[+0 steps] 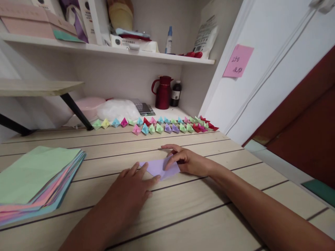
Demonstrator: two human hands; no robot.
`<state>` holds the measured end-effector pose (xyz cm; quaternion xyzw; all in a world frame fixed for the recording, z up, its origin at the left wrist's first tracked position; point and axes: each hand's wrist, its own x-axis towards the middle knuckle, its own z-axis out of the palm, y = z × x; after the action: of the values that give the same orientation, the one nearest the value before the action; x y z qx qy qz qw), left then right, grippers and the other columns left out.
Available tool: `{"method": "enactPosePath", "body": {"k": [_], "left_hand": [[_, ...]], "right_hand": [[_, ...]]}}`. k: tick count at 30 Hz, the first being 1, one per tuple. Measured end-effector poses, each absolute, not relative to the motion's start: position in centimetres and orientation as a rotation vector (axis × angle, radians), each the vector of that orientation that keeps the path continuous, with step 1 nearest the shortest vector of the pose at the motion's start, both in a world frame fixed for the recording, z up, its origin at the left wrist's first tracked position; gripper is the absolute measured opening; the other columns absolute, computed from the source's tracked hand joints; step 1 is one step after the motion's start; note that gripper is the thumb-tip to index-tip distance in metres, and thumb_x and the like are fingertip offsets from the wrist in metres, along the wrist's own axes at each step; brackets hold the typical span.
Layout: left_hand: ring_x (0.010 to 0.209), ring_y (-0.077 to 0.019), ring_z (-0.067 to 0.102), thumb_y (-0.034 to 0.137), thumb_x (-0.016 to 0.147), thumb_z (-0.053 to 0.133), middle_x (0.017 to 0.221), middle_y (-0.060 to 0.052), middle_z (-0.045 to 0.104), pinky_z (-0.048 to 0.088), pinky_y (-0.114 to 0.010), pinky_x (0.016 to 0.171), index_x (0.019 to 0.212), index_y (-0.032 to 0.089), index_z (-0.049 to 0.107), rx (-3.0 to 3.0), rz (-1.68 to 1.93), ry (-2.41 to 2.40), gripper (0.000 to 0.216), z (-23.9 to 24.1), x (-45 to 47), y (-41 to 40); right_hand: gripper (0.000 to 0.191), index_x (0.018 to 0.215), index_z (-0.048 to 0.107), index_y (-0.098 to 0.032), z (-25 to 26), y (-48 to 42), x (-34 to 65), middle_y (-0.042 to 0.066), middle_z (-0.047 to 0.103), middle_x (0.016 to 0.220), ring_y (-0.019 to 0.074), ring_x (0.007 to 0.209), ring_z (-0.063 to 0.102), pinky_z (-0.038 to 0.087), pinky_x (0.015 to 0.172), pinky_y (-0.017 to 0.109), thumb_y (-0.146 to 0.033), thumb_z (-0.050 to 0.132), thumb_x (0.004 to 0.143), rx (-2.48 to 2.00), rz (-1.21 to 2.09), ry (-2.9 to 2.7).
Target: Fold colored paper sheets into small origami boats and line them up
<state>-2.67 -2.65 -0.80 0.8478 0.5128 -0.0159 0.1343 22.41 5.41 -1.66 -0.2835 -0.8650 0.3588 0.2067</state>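
A folded sheet of purple paper (158, 168) lies on the slatted wooden table between my two hands. My left hand (134, 184) rests with its fingers spread, the fingertips on the paper's left corner and near edge. At the other side, my right hand (187, 161) has its thumb on top of the paper and other fingers curled at the right edge, so it grips that side. The index finger points out to the left above the table. What the paper looks like underneath is hidden.
To the left sits a stack of coloured paper (39, 174), light green on top. Rows of small folded paper boats (167, 128) line the table's back. Behind them stand a red jug (162, 93) and a dark bottle (176, 94). A black shelf leg (77, 111) meets the table at back left.
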Motion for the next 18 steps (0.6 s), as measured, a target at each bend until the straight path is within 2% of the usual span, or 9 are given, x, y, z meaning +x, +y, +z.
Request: {"method": "enactPosePath", "body": {"k": [5, 8, 11, 18], "left_hand": [[0.141, -0.0361, 0.029, 0.017, 0.087, 0.042, 0.152, -0.007, 0.038, 0.033, -0.058, 0.102, 0.133, 0.044, 0.049, 2.541, -0.020, 1.453, 0.054, -1.7, -3.4, -2.4], [0.138, -0.0399, 0.034, 0.008, 0.079, 0.046, 0.151, -0.010, 0.038, 0.038, -0.058, 0.097, 0.133, 0.046, 0.049, 2.603, -0.066, 1.448, 0.067, -1.7, -3.5, -2.3], [0.137, -0.0408, 0.035, 0.003, 0.072, 0.048, 0.150, -0.010, 0.040, 0.040, -0.057, 0.095, 0.134, 0.047, 0.047, 2.631, -0.084, 1.437, 0.076, -1.5, -3.4, -2.4], [0.136, -0.0381, 0.037, 0.006, 0.078, 0.045, 0.147, -0.006, 0.046, 0.038, -0.058, 0.096, 0.131, 0.046, 0.051, 2.613, 0.018, 1.423, 0.067, -1.5, -3.2, -2.7]], "right_hand": [[0.017, 0.094, 0.076, -0.027, -1.6, 5.4, 22.6, 0.003, 0.044, 0.142, 0.0205, 0.129, 0.044, 0.040, 0.104, 0.033, -0.018, 0.067, 0.083, -0.768, 0.938, -2.490], [0.013, 0.094, 0.075, -0.025, -2.1, 5.6, 22.0, 0.006, 0.057, 0.127, 0.0211, 0.127, 0.047, 0.040, 0.103, 0.033, -0.028, 0.066, 0.085, -0.823, 0.861, -2.452], [0.013, 0.091, 0.073, -0.022, -2.7, 5.8, 21.2, 0.007, 0.062, 0.116, 0.0200, 0.112, 0.057, 0.043, 0.098, 0.033, -0.032, 0.066, 0.085, -0.929, 0.741, -2.350], [0.014, 0.081, 0.066, -0.021, -3.5, 6.0, 20.1, 0.004, 0.065, 0.102, 0.0178, 0.093, 0.061, 0.047, 0.084, 0.031, -0.034, 0.072, 0.080, -1.082, 0.595, -2.272]]}}
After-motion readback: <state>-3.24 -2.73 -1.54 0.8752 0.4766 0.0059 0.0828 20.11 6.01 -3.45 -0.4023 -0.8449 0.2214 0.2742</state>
